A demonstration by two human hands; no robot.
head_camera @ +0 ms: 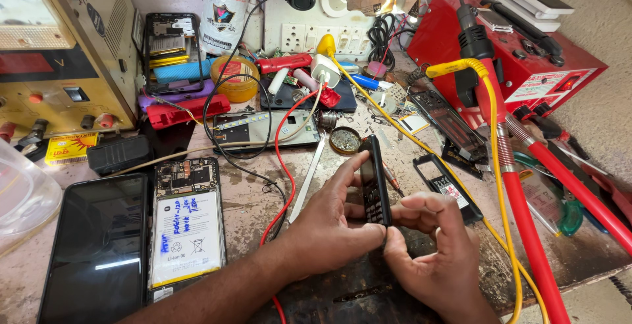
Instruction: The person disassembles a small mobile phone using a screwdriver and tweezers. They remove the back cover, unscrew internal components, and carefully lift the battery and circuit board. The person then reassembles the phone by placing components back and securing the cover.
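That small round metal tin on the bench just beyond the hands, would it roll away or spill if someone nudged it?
The small round open metal tin sits flat and low on the worn wooden bench, so it would probably slide rather than roll or tip. It looks thin and light, so a slight push may shift it. It appears lidless, so whatever is inside could scatter.

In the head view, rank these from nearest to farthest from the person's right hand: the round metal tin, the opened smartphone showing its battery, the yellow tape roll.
Measured from the right hand:
1. Round metal tin: just beyond the hands, mid-bench.
2. Opened smartphone showing its battery: off to the left, near the front edge.
3. Yellow tape roll: far back left, by the wall.
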